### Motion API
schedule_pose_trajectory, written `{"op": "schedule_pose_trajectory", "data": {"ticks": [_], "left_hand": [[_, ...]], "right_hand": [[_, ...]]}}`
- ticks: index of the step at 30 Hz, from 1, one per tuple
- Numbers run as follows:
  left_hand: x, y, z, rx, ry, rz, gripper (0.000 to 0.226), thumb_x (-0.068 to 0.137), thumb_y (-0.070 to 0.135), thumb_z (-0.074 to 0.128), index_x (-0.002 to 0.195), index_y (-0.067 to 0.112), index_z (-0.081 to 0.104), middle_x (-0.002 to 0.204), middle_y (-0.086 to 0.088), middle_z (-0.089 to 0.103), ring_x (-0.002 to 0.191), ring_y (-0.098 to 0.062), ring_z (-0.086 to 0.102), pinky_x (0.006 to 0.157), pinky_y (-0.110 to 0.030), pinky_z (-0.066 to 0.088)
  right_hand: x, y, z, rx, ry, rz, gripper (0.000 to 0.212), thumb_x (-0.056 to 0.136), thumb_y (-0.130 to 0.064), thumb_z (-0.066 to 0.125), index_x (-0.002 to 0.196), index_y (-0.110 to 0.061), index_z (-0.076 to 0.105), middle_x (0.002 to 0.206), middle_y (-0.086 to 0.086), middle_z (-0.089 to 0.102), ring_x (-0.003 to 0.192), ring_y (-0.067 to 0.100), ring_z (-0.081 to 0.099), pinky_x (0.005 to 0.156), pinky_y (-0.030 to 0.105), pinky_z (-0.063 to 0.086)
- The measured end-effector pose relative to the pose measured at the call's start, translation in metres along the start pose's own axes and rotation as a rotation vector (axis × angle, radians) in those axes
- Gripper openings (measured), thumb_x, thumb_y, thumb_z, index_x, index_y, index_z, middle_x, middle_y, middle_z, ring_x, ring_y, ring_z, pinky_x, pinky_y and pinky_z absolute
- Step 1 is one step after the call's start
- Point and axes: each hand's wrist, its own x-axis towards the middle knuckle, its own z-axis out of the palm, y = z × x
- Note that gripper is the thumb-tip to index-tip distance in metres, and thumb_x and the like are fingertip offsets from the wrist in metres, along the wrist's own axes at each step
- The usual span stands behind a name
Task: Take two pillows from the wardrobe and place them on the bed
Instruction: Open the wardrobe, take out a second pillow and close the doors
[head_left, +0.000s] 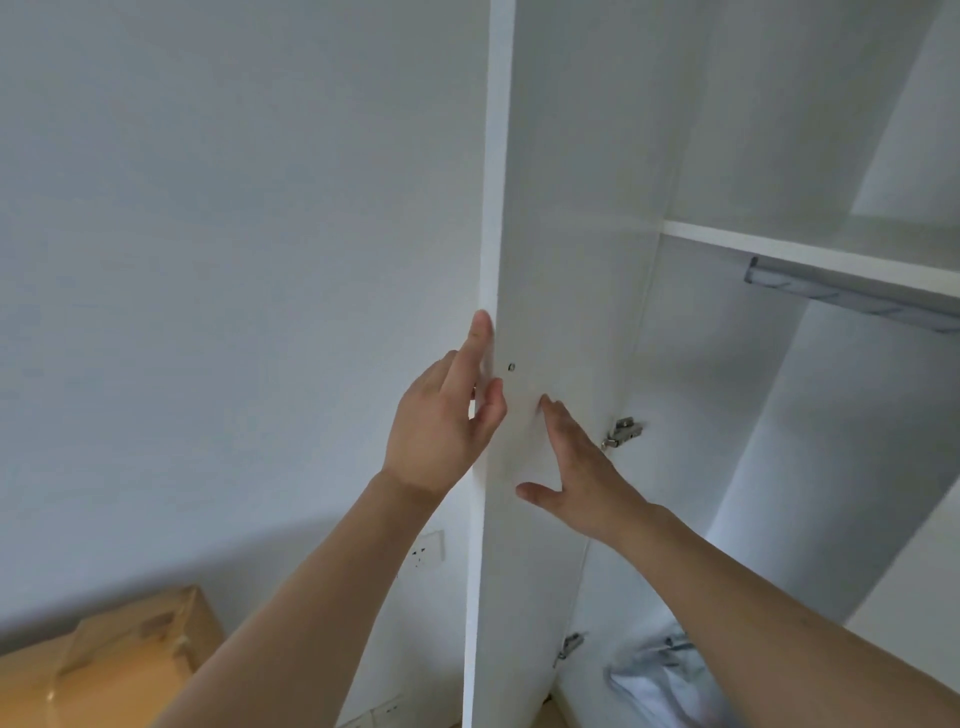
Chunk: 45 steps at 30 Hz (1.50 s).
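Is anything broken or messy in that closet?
Nothing looks broken. The door stands open, with the left hand on its edge and the right hand flat on its inner face. The hinges look whole, and the rail hangs bare. A pale bundle lies crumpled at the bottom; what it is, I cannot tell.

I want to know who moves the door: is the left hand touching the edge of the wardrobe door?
Touching. The head view shows the left hand with its fingers lying on the edge of the wardrobe door, with no gap.

The open door (545, 312) stands between the wall (234, 234) on its left and the wardrobe (779, 415) on its right. Inside the wardrobe, a rail (852, 296) hangs under a shelf (810, 252). A box (119, 670) lies low on the left.
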Motion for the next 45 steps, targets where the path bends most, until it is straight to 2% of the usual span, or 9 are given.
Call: {"op": "schedule_pose_trajectory", "data": {"ticks": [12,17,19,22,24,26,33,40,45], "left_hand": [[0.022,-0.084,0.006,-0.019,0.076,-0.248,0.056,0.099,0.012,0.047,0.152,0.022,0.028,0.081,0.001,0.051,0.075,-0.015,0.050,0.067,-0.031,0.048],[0.026,-0.102,0.013,-0.018,0.090,-0.219,0.053,0.101,0.013,0.043,0.151,0.020,0.028,0.085,0.004,0.048,0.073,-0.013,0.046,0.066,-0.027,0.044],[0.023,-0.102,0.016,-0.005,0.115,-0.202,0.053,0.100,0.009,0.045,0.150,0.015,0.030,0.095,-0.002,0.052,0.082,-0.016,0.049,0.073,-0.028,0.046],[0.013,-0.095,0.028,0.130,0.210,-0.165,0.052,0.097,0.005,0.048,0.147,0.003,0.033,0.127,-0.017,0.044,0.114,-0.030,0.046,0.104,-0.043,0.039],[0.011,-0.079,0.044,0.144,0.223,-0.089,0.052,0.097,0.006,0.046,0.146,-0.002,0.031,0.139,-0.016,0.035,0.128,-0.034,0.039,0.115,-0.052,0.025],[0.018,-0.054,0.062,0.082,0.161,0.010,0.052,0.098,0.008,0.044,0.146,-0.004,0.029,0.146,-0.020,0.035,0.137,-0.034,0.033,0.116,-0.056,0.018],[0.043,0.045,0.120,-0.092,-0.061,0.169,0.058,0.101,0.025,0.035,0.149,-0.003,0.018,0.158,-0.020,0.018,0.148,-0.032,0.011,0.119,-0.053,0.011],[0.029,0.119,0.183,-0.227,-0.195,0.229,0.063,0.101,0.034,0.033,0.152,0.002,0.013,0.160,-0.016,0.013,0.149,-0.028,0.008,0.120,-0.049,0.009],[0.031,0.163,0.237,-0.354,-0.341,0.332,0.061,0.103,0.034,0.027,0.153,0.004,0.012,0.161,-0.015,0.011,0.149,-0.027,0.006,0.121,-0.048,0.010]], "right_hand": [[0.079,-0.009,0.044,-0.190,-0.030,0.026,0.089,0.092,-0.038,0.053,0.152,-0.033,-0.013,0.161,-0.003,-0.016,0.149,0.025,-0.006,0.120,0.041,0.009],[0.088,-0.012,0.056,-0.195,0.002,0.057,0.089,0.092,-0.034,0.053,0.151,-0.033,-0.013,0.161,-0.004,-0.018,0.149,0.025,-0.006,0.121,0.043,0.009],[0.085,-0.008,0.055,-0.213,0.008,0.042,0.087,0.092,-0.034,0.053,0.152,-0.032,-0.009,0.161,-0.006,-0.016,0.149,0.023,-0.005,0.121,0.042,0.008],[0.074,0.001,0.040,-0.266,0.033,0.054,0.081,0.094,-0.036,0.052,0.154,-0.029,-0.002,0.162,-0.004,-0.004,0.149,0.021,-0.002,0.120,0.041,0.004],[0.059,0.010,0.024,-0.279,0.091,0.113,0.078,0.094,-0.035,0.051,0.154,-0.026,0.002,0.163,-0.001,0.000,0.149,0.021,-0.001,0.120,0.040,0.003],[0.039,0.022,0.003,-0.331,0.150,0.178,0.075,0.094,-0.035,0.049,0.154,-0.024,0.005,0.162,0.001,0.001,0.149,0.021,0.000,0.122,0.041,0.002],[-0.044,0.061,-0.100,-0.644,0.367,0.414,0.078,0.092,-0.034,0.048,0.154,-0.016,0.004,0.162,0.007,-0.003,0.149,0.025,-0.010,0.119,0.046,-0.012],[-0.090,0.075,-0.194,-0.938,0.542,0.493,0.078,0.085,-0.026,0.054,0.152,-0.008,0.018,0.162,0.011,0.008,0.149,0.029,-0.001,0.120,0.051,-0.004],[-0.094,0.091,-0.245,-1.181,0.652,0.552,0.078,0.085,-0.026,0.055,0.152,-0.008,0.019,0.161,0.011,0.010,0.149,0.030,0.005,0.119,0.054,-0.001]]}}
